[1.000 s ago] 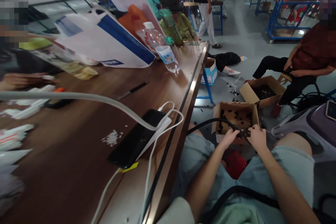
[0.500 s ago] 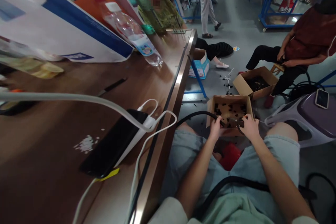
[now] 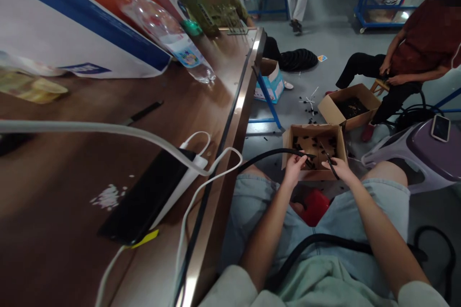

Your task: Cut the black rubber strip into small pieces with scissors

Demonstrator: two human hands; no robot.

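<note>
A long black tube point(image 3: 268, 154) arches in from the left, and my left hand point(image 3: 296, 165) is closed on it near its end. My right hand point(image 3: 339, 169) grips dark scissors point(image 3: 329, 158), whose blades point up and to the left, apart from the tube. Both hands are at the near side of an open cardboard box point(image 3: 315, 175), which holds several small black pieces point(image 3: 298, 143). Another stretch of thick black tube point(image 3: 324, 238) lies across my lap.
On the left, a wooden table point(image 3: 194, 120) bears a black phone point(image 3: 147, 196), white cables, a plastic bottle point(image 3: 180, 48) and a knife point(image 3: 146, 112). A seated person point(image 3: 414, 53) is beside a second box point(image 3: 372, 112). A purple stool point(image 3: 442, 153) stands at right.
The scissors have come away from the tube end and now point upward. My left hand has turned slightly with the tube. The view has shifted a little, and a walking person has moved.
</note>
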